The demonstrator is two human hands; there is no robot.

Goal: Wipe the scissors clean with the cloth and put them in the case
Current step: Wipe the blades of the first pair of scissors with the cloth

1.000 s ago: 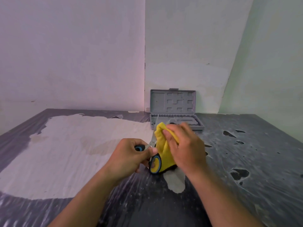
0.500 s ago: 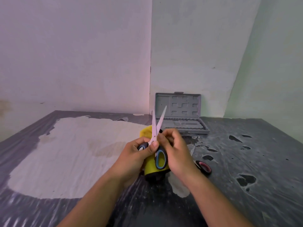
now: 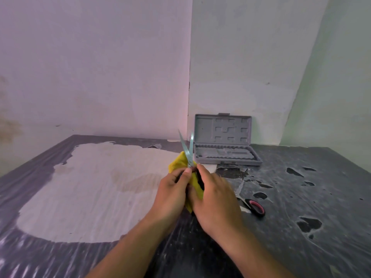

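The scissors (image 3: 187, 151) stand upright between my hands, their two blades spread apart and pointing up. My left hand (image 3: 172, 189) grips one handle. My right hand (image 3: 216, 199) grips the other handle; the handles are mostly hidden by my fingers. The yellow cloth (image 3: 178, 162) is bunched behind and between my hands, and which hand holds it I cannot tell. The grey case (image 3: 224, 145) lies open against the back wall, its lid upright, just behind the blades.
A second pair of scissors with a red and black handle (image 3: 256, 206) lies on the table right of my right hand. The dark table top (image 3: 301, 197) has a large pale worn patch (image 3: 90, 187) on the left. Walls close off the back.
The cloth came off the blades a second ago and the blades were opened. Since half a second ago my hands have closed further round the handles, hiding them, with the cloth between.
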